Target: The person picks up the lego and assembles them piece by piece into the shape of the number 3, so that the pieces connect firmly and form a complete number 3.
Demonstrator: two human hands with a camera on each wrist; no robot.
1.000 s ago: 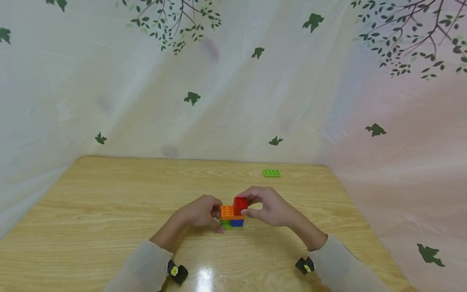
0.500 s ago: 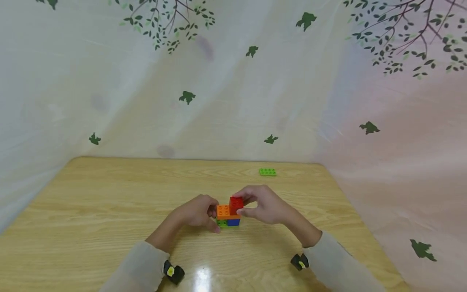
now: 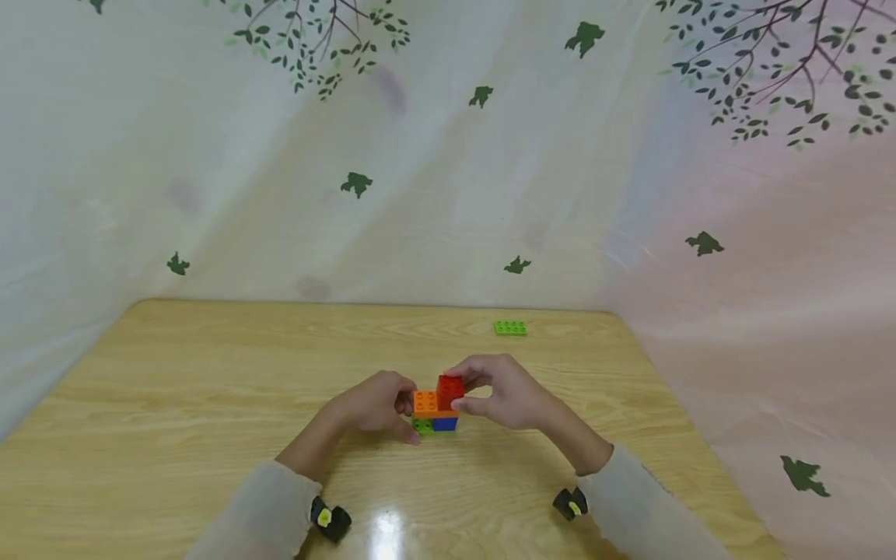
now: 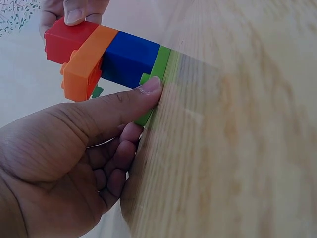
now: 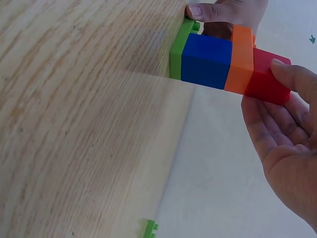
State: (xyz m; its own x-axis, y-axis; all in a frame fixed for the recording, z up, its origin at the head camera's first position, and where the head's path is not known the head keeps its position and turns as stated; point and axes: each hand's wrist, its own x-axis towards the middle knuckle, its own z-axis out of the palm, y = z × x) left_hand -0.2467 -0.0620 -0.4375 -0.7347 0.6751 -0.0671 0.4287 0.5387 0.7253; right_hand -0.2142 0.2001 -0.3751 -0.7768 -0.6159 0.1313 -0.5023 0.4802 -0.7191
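A small stack of building blocks stands on the table between the two hands. At its bottom is a thin green building plate (image 3: 423, 425), with a blue brick (image 5: 205, 60) on its right part. An orange brick (image 4: 84, 69) lies across the blue one and overhangs the green plate's left part. On the orange brick's right half sits a red brick (image 3: 450, 389). My right hand (image 3: 507, 395) pinches the red brick between thumb and fingers. With its thumb on the green plate's near edge, my left hand (image 3: 378, 404) grips that plate from the left, fingers curled behind.
Toward the back of the wooden table (image 3: 245, 373) lies a separate green building plate (image 3: 510, 328). A pale cloth (image 3: 420, 233) with printed leaves hangs behind and beside the table.
The whole head view has shifted slightly, so everything appears a little further left. Both hands keep the same hold, and the stack looks unchanged.
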